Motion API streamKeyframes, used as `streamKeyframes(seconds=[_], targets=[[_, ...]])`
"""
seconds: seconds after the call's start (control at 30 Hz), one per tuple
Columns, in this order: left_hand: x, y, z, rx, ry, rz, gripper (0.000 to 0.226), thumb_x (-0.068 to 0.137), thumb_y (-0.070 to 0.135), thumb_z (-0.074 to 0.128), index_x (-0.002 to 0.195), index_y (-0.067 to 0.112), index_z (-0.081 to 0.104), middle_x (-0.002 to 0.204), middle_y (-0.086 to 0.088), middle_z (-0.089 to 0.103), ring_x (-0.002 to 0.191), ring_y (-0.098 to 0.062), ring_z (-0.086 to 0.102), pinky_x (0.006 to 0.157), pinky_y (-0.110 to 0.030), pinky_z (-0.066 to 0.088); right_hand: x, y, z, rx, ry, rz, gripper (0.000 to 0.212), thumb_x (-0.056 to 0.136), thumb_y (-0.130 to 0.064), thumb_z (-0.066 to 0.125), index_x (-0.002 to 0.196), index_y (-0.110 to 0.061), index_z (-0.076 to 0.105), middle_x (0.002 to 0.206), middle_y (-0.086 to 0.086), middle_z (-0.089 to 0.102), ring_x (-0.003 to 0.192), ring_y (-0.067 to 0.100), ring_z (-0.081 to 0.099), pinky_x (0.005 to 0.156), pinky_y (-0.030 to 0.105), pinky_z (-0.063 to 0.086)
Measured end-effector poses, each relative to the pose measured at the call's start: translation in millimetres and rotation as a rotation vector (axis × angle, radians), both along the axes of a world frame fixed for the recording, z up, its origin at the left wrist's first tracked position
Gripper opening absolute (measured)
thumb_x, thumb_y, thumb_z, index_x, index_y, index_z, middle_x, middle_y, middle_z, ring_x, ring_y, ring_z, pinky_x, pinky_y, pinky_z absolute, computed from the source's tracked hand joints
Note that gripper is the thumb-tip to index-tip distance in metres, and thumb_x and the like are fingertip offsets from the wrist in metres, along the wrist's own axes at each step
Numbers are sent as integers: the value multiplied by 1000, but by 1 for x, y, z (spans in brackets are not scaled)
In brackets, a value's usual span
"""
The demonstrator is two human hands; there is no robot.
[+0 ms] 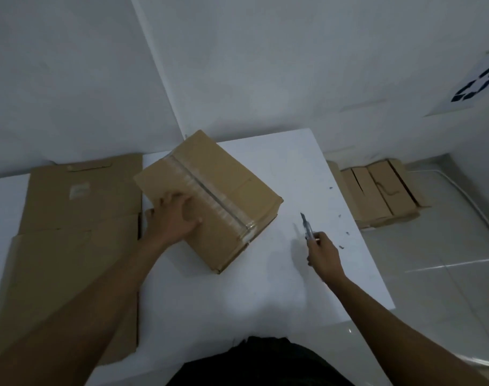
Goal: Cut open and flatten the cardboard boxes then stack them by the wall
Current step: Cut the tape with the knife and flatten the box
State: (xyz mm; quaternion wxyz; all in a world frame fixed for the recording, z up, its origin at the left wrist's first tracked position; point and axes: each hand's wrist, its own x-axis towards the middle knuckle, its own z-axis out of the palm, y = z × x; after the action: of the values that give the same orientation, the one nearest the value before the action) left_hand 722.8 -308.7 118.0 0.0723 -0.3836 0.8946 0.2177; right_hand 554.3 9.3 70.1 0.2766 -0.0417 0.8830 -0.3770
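A closed brown cardboard box [224,179] sits turned at an angle on the white table [279,274], with a strip of clear tape [210,196] running along its top seam. My left hand [172,215] lies flat on the near left part of the box top, fingers spread. My right hand [322,253] hovers over the table to the right of the box and grips a utility knife [307,229], blade pointing away from me. The knife is apart from the box.
Flattened cardboard [70,218] covers the left side of the table. More flattened boxes [382,193] lie stacked on the tiled floor by the white wall at the right. Small scraps [341,246] dot the table's right edge. A recycling sign [477,84] hangs on the wall.
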Motion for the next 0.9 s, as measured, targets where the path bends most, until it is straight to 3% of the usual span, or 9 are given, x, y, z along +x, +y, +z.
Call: streamKeyframes(seconds=[0.13, 0.27, 0.4, 0.5, 0.67, 0.8, 0.9], targets=[[-14, -57, 0, 33, -22, 56, 93, 82, 59, 70, 155, 21, 26, 166, -6, 9, 151, -31, 8, 120, -53, 17, 0, -26, 32, -202, -97, -47, 20, 102, -26, 49, 98, -9, 60, 78, 8, 58, 62, 18, 53, 61, 32, 48], [-20, -107, 3, 102, -18, 142, 114, 76, 63, 74, 159, 21, 9, 167, -6, 0, 153, -33, -4, 121, -56, 12, 3, -54, 60, -306, -75, -60, 24, 101, -29, 54, 101, -7, 62, 79, 6, 59, 57, 15, 52, 57, 28, 48], [-23, -119, 1, 184, 63, 134, 121, 69, 57, 83, 157, 10, 16, 162, -16, 20, 149, -35, 21, 118, -47, 28, 4, -86, 88, -347, -10, 36, 26, 104, -31, 49, 104, -11, 65, 78, 5, 62, 58, 15, 54, 58, 28, 49], [-20, -98, -2, 167, 33, 101, 113, 71, 56, 81, 154, 13, 19, 155, -18, 25, 140, -40, 29, 111, -51, 34, 4, -107, 102, -339, 10, 190, 25, 105, -31, 46, 105, -17, 67, 73, 4, 62, 59, 16, 57, 57, 28, 51], [0, -20, -5, 111, -76, 64, 106, 73, 66, 71, 151, 18, 18, 151, -11, 27, 139, -36, 29, 115, -55, 22, 11, -136, 98, -91, 207, 564, 32, 105, -40, 40, 97, -18, 62, 72, 4, 65, 66, 22, 63, 65, 40, 52], [20, 34, -6, 9, -124, 54, 104, 68, 83, 59, 140, 14, 31, 138, -9, 40, 127, -32, 42, 103, -50, 33, 18, -152, 90, 108, 329, 853, 30, 105, -38, 39, 79, -23, 46, 71, 1, 56, 63, 18, 53, 58, 36, 39], [27, 41, -5, -32, -97, 67, 105, 70, 84, 59, 142, 14, 28, 140, -10, 39, 126, -32, 42, 102, -49, 34, 22, -162, 88, 208, 378, 982, 29, 105, -42, 38, 84, -22, 45, 74, 2, 57, 66, 21, 55, 62, 37, 43]])
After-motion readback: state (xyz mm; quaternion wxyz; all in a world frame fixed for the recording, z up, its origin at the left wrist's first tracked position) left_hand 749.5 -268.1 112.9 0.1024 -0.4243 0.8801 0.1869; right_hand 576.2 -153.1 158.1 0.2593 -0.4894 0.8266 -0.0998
